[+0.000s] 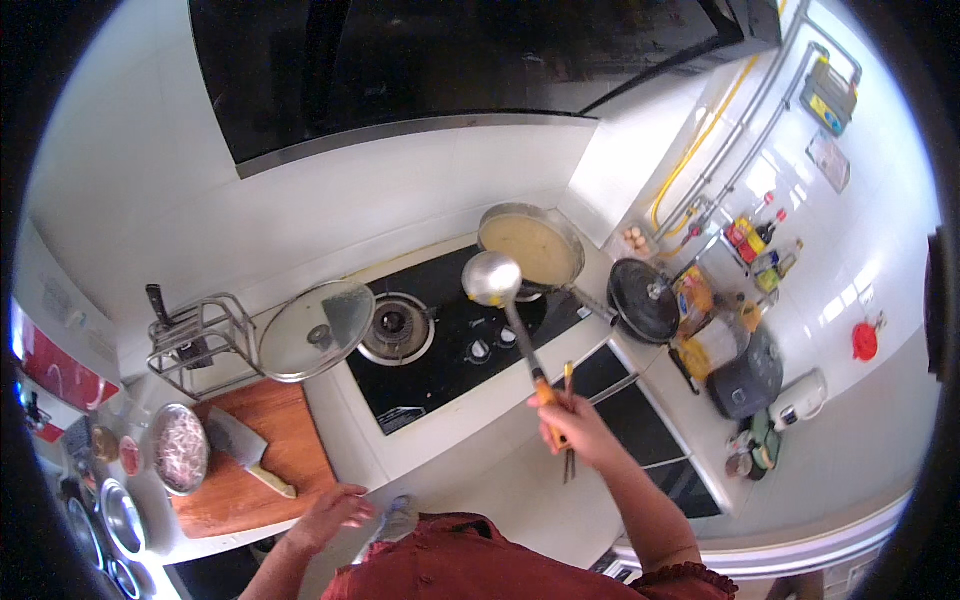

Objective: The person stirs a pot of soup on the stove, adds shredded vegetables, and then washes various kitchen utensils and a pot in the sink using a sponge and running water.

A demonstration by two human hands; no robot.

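My right hand [574,427] grips the wooden handle of a metal ladle [492,279], raised in front of the cooktop with its bowl overlapping the near left side of the pan in view. Thin sticks, likely chopsticks [568,466], are held in the same hand and stick out at both ends. The deep pan [531,244] on the right side holds a cloudy yellowish liquid. My left hand [337,516] holds nothing, fingers apart, by the near right corner of a wooden cutting board [259,397]. A cleaver [244,446] lies on that board beside a metal bowl [180,450] of pale shreds.
The black gas cooktop [442,375] has a bare left burner [393,322]. A glass lid [316,331] leans on a wire rack [202,337]. Right of the pan's handle stand a black lid [642,300], eggs [635,238] and a dark rice cooker [746,375]. A range hood [450,67] hangs above.
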